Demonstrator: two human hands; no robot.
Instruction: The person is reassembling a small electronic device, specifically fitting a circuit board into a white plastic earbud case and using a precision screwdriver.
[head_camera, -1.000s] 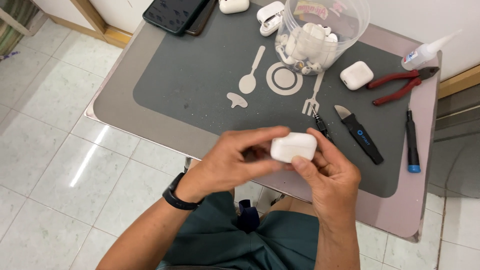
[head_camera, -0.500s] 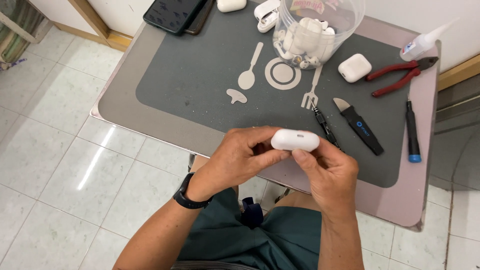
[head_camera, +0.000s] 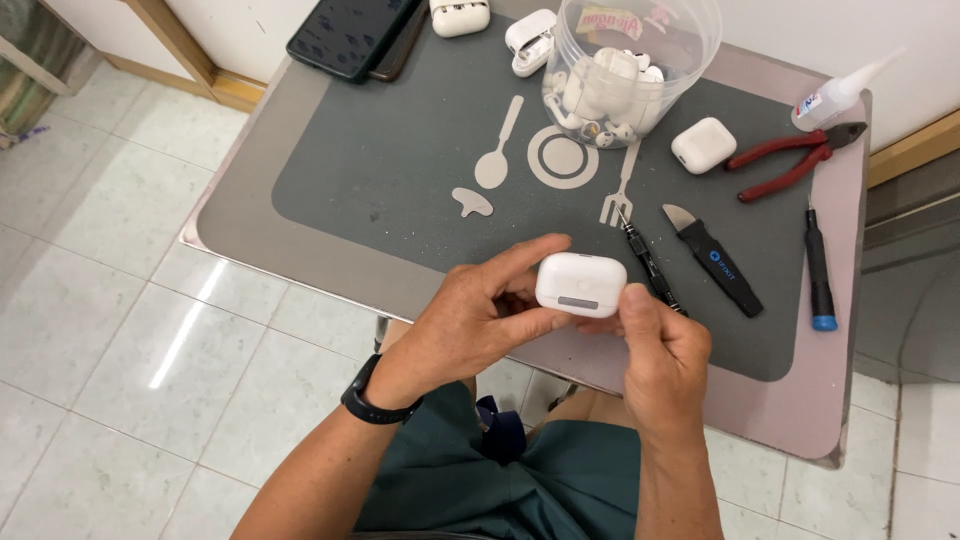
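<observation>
Head view, looking straight down: white earbud case held above the near edge of the grey mat, just in front of the lap, between both hands. Left hand wrapped round the case's left end, index finger laid along the top edge, thumb pressed under the front face, so pinching the case firmly. Right hand closed against the right end and underside, thumb tip touching the lower right corner, also pressed onto the case rather than spread. Long axis of the case running left to right across the body, nearly level, with the small grey metal strip on its narrow face turned toward the camera. Each hand at one end of that axis; left hand covering more of the case, right hand touching mostly at the corner. Black wristband on the left wrist. Just beyond the right hand, a thin black screwdriver lying on the mat, nearest of the tools; a black pry tool beside it, a blue-tipped driver and red pliers farther right. Second white case and a clear tub of white earbud parts well apart, at the far side.
</observation>
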